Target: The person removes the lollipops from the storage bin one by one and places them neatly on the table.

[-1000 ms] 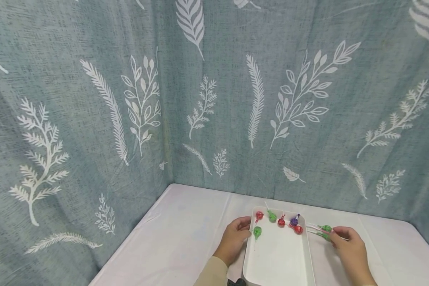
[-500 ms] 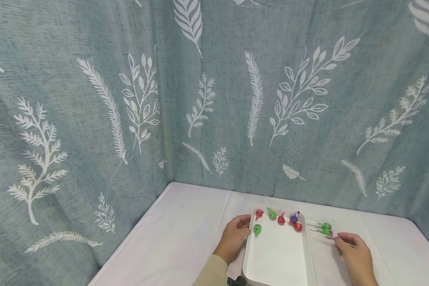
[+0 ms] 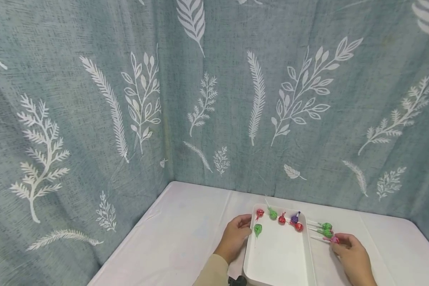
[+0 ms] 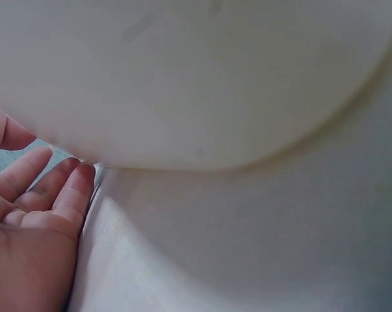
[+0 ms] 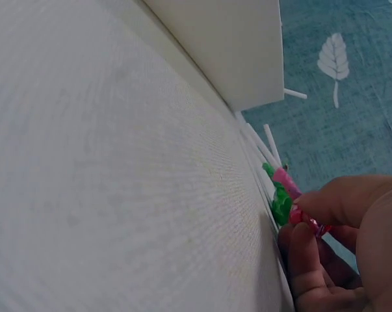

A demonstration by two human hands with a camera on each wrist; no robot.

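Note:
A white rectangular tray [image 3: 277,254] stands on the table. My left hand [image 3: 234,237] is at its left side, thumb and fingertips touching the wall and a gap between them. In the left wrist view the fingers [image 4: 72,188] lie loosely bent below the tray's edge. Right of the tray, my right hand [image 3: 354,256] pinches the wrapped head of a pink lollipop [image 3: 334,240] between thumb and fingers; its white stick points left towards the tray. Beside it lie green lollipops [image 3: 327,233], sticks also pointing left. The right wrist view shows the pink wrapper [image 5: 283,179] close against green ones.
Along the tray's far end lie several lollipops: red ones [image 3: 281,219], a green one [image 3: 273,215] with its stick over the rim, and a purple one [image 3: 294,218]. Another green lollipop [image 3: 258,229] is near the left wall. A patterned curtain [image 3: 232,99] surrounds the white table [image 3: 196,222].
My right hand has moved slightly nearer me and away from the green lollipops. The pink lollipop's stick now points left and its head is between my fingers. My left hand stays at the tray.

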